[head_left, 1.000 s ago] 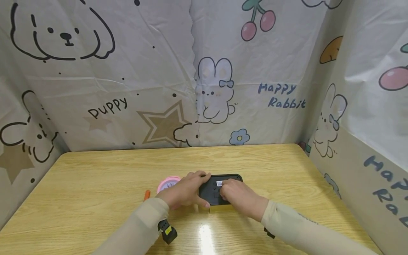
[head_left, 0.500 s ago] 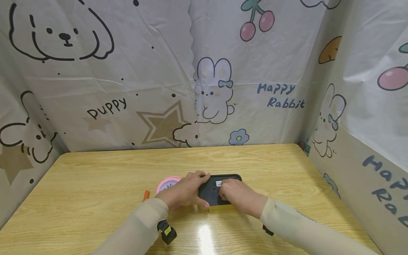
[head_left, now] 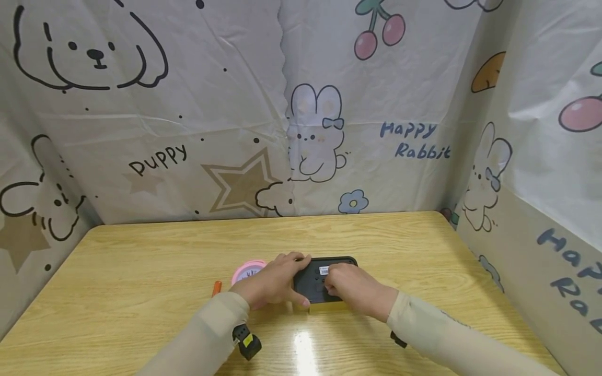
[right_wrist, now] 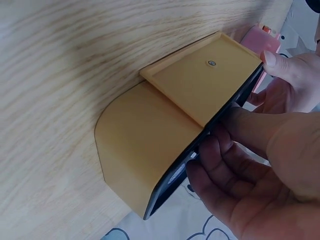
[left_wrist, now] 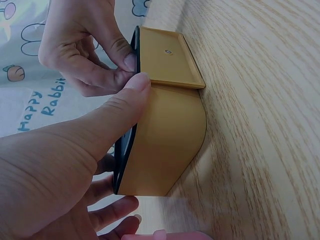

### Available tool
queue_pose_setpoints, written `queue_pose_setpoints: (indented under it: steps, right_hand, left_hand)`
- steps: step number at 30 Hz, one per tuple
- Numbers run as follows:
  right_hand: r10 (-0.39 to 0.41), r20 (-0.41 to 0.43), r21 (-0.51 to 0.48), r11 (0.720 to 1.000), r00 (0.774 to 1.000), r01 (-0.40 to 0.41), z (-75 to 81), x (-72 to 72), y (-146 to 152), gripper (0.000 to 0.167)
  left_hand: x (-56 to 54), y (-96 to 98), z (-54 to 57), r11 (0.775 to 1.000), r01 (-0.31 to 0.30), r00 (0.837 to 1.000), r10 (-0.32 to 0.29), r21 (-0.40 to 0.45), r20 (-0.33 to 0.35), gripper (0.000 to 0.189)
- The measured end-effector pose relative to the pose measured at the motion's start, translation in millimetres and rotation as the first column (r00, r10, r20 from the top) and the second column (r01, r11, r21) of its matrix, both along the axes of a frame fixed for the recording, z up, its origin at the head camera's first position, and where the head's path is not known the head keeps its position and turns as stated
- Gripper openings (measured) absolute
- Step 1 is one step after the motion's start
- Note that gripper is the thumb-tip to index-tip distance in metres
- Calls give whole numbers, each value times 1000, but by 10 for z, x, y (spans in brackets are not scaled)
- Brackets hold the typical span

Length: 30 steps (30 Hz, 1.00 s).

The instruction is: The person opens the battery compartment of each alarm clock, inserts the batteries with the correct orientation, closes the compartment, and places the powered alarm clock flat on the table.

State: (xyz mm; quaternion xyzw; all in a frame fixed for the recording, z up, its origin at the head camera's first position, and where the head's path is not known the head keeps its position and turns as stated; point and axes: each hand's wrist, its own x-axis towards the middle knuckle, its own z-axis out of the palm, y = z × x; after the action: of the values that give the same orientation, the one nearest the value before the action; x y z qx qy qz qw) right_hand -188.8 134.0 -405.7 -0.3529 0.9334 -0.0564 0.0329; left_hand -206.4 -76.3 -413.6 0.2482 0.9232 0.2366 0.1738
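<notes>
A yellow box point(right_wrist: 145, 135) with a black face point(head_left: 308, 284) sits on the table, black side up in the head view. Its yellow side has a stepped panel point(left_wrist: 167, 57) with a small screw-like dot. My left hand point(head_left: 273, 279) grips the box's left end, thumb on the near edge and fingers at the far edge. Over the black face my right hand point(head_left: 355, 287) works with curled fingers, thumb and fingertips together against it near a white label point(head_left: 324, 270). What these fingertips pinch is hidden, so I cannot tell.
Just left of the box, partly behind my left hand, is a pink round-rimmed thing point(head_left: 248, 269) with dark marks on its pale face. An orange stick-like piece point(head_left: 217, 288) lies further left. A printed cloth point(head_left: 235, 104) hangs behind and beside the wooden table point(head_left: 141, 261).
Almost nothing differs: both hands and the box keep their places, with only slight motion in the right hand and wrist.
</notes>
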Motion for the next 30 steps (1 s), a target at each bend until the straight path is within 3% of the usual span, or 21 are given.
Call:
queue_pose_setpoints:
  steps: [15, 21, 30]
  right_hand:
    - [3, 79, -51, 999, 997, 1, 25, -22, 59, 19]
    - [-17, 98, -76, 997, 995, 24, 43, -14, 106, 8]
    - [-84, 32, -115, 990, 996, 87, 87, -29, 271, 22]
  left_hand:
    - [17, 3, 8, 1000, 4, 1000, -4, 9, -2, 104]
    - [13, -2, 5, 1000, 7, 1000, -7, 10, -8, 104]
    - [12, -9, 6, 1000, -9, 1000, 9, 13, 13, 105]
